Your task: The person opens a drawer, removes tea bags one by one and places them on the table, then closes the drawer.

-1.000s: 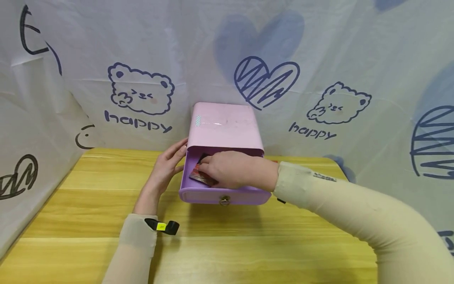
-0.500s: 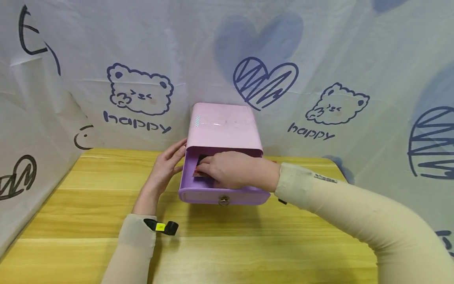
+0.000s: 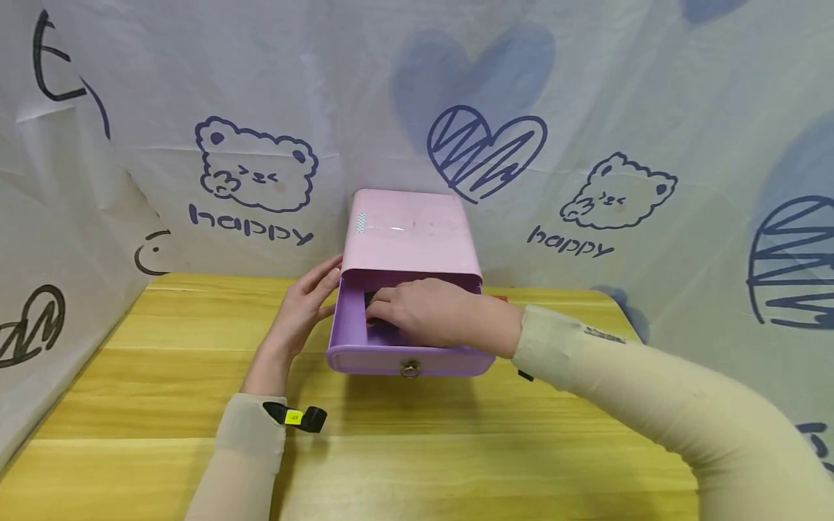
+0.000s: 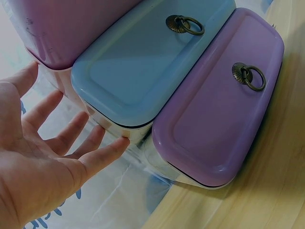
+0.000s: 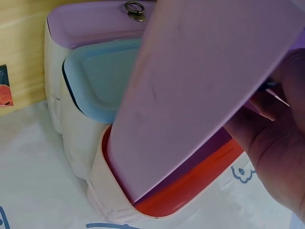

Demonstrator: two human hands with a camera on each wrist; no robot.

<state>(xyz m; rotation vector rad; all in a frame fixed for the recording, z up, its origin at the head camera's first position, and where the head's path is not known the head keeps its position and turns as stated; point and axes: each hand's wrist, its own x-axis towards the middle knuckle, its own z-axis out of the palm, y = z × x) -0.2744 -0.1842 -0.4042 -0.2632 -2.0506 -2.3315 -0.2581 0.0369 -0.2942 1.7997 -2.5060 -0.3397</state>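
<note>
A small pink drawer cabinet point(image 3: 410, 231) stands at the table's back, its purple top drawer point(image 3: 365, 358) pulled out. My right hand point(image 3: 426, 311) is inside this drawer, with its fingers bent over a flat, dark-and-red card point(image 3: 368, 297). The hand covers most of the card, and only a dark sliver of it shows. My left hand point(image 4: 52, 148) has its fingers spread, with its fingertips against the cabinet's left side. In the left wrist view, the blue middle drawer point(image 4: 128, 67) and the purple bottom drawer point(image 4: 214, 105) are closed, each with a brass ring.
Another red-and-dark flat piece point(image 5: 5, 88) lies on the wooden table point(image 3: 456, 449) to the right of the cabinet. A white printed cloth point(image 3: 384, 94) hangs right behind the cabinet and along the sides.
The card in the drawer has turned and shifted rightward under my right hand, so less of it shows. My right forearm has moved slightly right. My left hand stays in place.
</note>
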